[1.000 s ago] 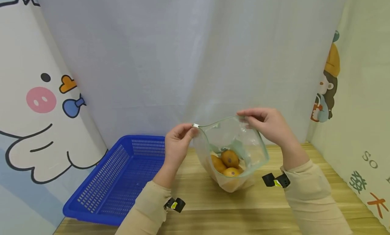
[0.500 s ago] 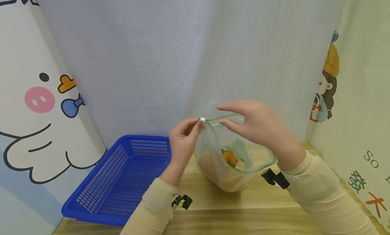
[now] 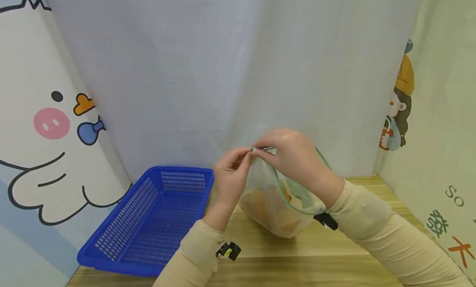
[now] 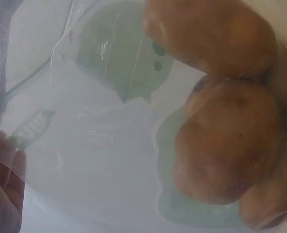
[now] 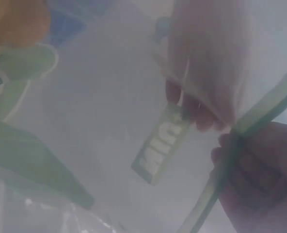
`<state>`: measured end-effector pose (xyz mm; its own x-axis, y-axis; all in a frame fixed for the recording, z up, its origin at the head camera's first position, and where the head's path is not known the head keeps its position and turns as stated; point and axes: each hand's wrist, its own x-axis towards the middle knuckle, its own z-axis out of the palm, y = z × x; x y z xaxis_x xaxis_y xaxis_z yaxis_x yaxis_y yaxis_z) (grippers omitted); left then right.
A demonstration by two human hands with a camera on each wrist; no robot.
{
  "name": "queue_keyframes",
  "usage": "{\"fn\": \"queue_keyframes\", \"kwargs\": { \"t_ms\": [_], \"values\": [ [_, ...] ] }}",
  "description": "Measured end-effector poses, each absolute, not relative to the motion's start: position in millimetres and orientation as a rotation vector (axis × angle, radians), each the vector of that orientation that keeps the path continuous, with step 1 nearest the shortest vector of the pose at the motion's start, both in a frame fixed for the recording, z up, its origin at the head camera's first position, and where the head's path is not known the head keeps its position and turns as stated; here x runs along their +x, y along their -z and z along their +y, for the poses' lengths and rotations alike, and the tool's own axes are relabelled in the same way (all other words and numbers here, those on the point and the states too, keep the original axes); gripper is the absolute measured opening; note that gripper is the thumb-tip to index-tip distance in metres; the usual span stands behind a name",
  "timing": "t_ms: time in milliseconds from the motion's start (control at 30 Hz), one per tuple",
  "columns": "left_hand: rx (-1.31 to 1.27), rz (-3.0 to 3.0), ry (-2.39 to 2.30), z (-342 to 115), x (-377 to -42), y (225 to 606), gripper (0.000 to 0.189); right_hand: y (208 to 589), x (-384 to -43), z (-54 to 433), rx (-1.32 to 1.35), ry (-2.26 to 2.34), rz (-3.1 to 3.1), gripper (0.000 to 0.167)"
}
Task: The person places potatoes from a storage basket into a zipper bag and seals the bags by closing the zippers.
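Note:
A clear slider zip bag (image 3: 265,196) with a green rim and green print stands on the wooden table, with several oranges (image 4: 226,141) in its bottom. My left hand (image 3: 231,171) pinches the left end of the bag's mouth between thumb and forefinger. Right beside those fingertips, my right hand (image 3: 293,155) pinches the small white slider (image 3: 253,149) on the rim. To the right of the slider the mouth still gapes. Through the cloudy film, the right wrist view shows both hands meeting at the green zip strip (image 5: 264,109).
A blue plastic basket (image 3: 82,256) with slotted sides stands on the table (image 3: 256,264), left of the bag. A grey-white curtain (image 3: 193,80) hangs behind, and printed panels flank the table on both sides.
My right hand let go of the bag's far rim, moved left over the mouth and now pinches the slider. My left hand kept its pinch and shifted slightly right.

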<state>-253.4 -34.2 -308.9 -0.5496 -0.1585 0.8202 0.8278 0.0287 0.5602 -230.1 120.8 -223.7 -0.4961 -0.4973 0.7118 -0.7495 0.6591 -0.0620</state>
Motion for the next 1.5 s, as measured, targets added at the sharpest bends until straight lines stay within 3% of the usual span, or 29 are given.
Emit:
{"fn": "queue_keyframes", "kwargs": {
  "t_ms": [1033,1500],
  "values": [
    [-0.768,-1.433,1.616,-24,-254,310,0.009,237,-239,135,1.009,-0.489,-2.038,0.011],
    [-0.586,-1.364,1.727,-34,-256,304,0.01,247,-245,174,0.941,-0.465,-2.132,0.006]
  ]
}}
